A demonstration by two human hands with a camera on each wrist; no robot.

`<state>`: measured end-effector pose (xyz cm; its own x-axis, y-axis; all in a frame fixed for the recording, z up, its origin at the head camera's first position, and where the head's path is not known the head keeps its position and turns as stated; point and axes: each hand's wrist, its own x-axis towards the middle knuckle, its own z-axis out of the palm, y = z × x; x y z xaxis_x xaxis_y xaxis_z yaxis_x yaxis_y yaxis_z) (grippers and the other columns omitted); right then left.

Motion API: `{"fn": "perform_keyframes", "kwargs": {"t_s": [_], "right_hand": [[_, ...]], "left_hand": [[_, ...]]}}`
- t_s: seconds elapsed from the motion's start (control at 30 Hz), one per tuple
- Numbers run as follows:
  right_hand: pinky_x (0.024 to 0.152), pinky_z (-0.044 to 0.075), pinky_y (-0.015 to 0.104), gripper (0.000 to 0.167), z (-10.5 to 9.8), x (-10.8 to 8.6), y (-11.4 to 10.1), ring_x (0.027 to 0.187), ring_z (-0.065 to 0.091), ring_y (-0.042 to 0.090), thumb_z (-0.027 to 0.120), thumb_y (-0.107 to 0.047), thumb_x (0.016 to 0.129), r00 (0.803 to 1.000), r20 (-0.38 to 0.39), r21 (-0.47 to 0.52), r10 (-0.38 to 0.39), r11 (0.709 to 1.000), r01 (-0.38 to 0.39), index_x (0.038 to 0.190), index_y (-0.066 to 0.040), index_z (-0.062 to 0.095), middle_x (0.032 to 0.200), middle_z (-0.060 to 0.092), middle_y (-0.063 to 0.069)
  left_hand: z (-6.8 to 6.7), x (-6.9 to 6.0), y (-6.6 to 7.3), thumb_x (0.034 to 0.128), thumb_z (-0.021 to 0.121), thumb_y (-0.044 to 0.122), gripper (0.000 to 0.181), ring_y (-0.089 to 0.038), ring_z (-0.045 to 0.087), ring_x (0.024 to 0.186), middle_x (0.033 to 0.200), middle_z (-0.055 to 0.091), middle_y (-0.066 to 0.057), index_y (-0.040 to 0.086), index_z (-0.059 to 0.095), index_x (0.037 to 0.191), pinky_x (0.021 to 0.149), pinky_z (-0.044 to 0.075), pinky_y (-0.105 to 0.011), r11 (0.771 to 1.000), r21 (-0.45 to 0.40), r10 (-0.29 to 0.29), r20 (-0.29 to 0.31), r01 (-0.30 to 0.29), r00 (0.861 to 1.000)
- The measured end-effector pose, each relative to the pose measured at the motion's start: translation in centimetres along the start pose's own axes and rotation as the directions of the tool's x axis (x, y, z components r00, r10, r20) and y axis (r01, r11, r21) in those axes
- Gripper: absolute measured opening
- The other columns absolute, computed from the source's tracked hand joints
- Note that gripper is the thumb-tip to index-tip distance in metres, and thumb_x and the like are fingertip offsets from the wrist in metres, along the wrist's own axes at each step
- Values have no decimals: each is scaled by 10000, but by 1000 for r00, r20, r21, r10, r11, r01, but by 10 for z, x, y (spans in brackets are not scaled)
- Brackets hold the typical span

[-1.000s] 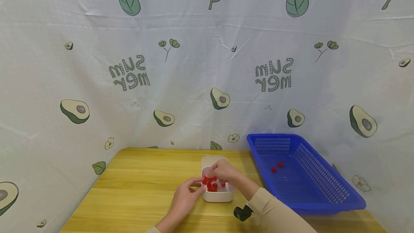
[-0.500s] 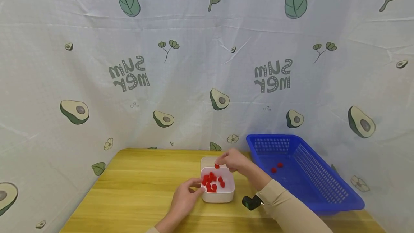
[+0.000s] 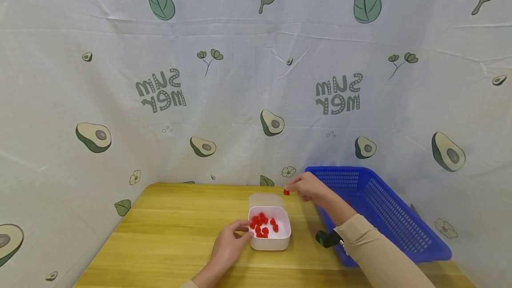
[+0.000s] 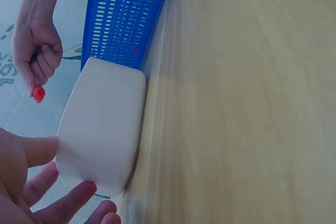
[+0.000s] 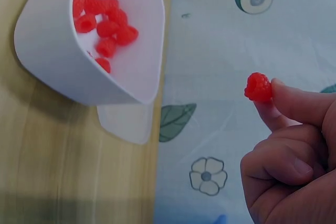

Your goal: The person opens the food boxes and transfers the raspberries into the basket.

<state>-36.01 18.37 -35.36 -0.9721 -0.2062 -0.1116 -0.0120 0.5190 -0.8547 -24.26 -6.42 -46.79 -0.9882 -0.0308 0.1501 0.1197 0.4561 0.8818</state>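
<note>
A white box (image 3: 270, 244) stands on the table with several red raspberries (image 3: 258, 221) inside, mostly toward its left side. My left hand (image 3: 229, 246) touches the box's left side with thumb and fingertips, its fingers spread and fairly straight in the left wrist view. Above the table, behind and to the right of the box, my right hand (image 3: 310, 188) pinches one raspberry (image 5: 258, 87) between thumb and forefinger, the other fingers curled in. That raspberry is clear of both box and basket. In the right wrist view, the box (image 5: 58, 61) appears tilted by the camera angle.
A blue slotted basket (image 3: 394, 217) stands on the right, partly behind my right forearm, which hides most of its fruit. A pale lid (image 3: 266, 200) lies behind the box. The wooden table (image 3: 172, 226) ends at a patterned cloth (image 3: 240, 79).
My right hand has come up out of the box with a raspberry and moved right and back, toward the basket. The left hand stays at the box.
</note>
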Motion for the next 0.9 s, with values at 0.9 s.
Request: {"fn": "perform_keyframes", "kwargs": {"t_s": [0.9], "right_hand": [[479,276,264,252,-89,-6,47,466,263,94,696,-142,927,999,-26,10,29,1000,-29,1049,78,707,527,303,-70]], "left_hand": [[2,2,-2,905,752,274,332,-146,605,871,1073,719,22,176,712,1219,691,506,-295,1000,-12,-22,7,22,1000]]}}
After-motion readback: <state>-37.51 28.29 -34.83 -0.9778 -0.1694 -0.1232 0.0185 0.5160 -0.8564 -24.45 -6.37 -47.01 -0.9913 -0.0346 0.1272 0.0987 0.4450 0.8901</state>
